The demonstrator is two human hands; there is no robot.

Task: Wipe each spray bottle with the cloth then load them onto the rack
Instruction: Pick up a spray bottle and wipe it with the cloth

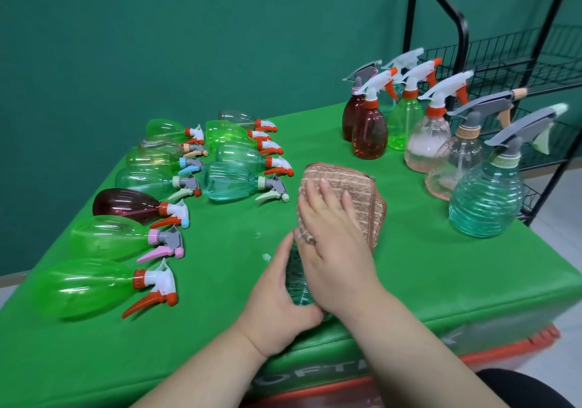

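My left hand (pixel 280 300) grips the base of a ribbed teal spray bottle (pixel 297 284) lying on the green table (pixel 226 250) near its front edge. A brown striped cloth (pixel 356 193) is draped over the bottle's upper part, hiding its neck and trigger. My right hand (pixel 333 237) lies on top of the cloth, fingers curled round it and the bottle beneath. Several spray bottles lie on their sides at the left, among them a dark red one (pixel 126 204) and a large green one (pixel 85 288). Several more stand upright at the right, including a ribbed teal one (pixel 486 199).
A black wire rack (pixel 504 58) stands off the table's far right corner, behind the upright bottles. A red crate edge (pixel 491 357) shows under the tablecloth at the front. A green wall backs the scene. Small wet spots (pixel 266 256) lie left of my hands.
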